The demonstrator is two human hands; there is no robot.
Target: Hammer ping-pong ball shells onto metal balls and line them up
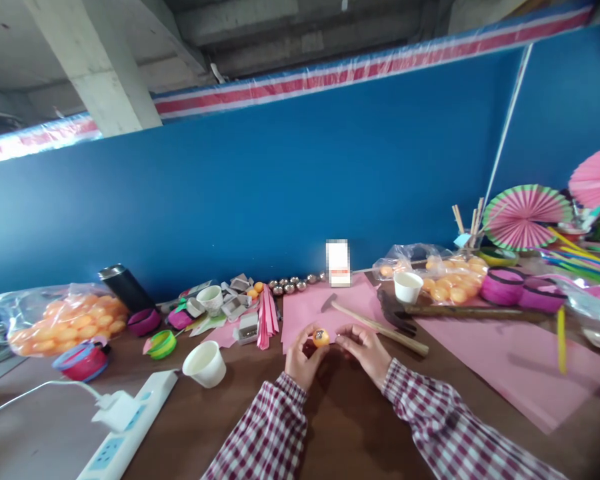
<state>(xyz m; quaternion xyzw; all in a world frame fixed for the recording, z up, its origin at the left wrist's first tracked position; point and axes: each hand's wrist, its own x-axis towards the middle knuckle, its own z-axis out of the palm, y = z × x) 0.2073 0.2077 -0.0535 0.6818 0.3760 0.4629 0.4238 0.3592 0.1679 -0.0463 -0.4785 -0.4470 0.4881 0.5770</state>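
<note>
An orange ping-pong ball with a dark patch or opening on its upper side is pinched between the thumb and fingers of my left hand. Just to its right is my right hand, thumb and fingertips pressed together close to the ball; anything between them is too small to make out. Beyond both hands, a wooden-handled hammer lies slantwise over a pink paper sheet. A dark claw hammer rests farther right, its handle reaching along the table.
Bags of orange balls stand left and right. White cups, a power strip and a row of metallic balls share the table. Behind rises a blue partition. Another pink sheet lies right.
</note>
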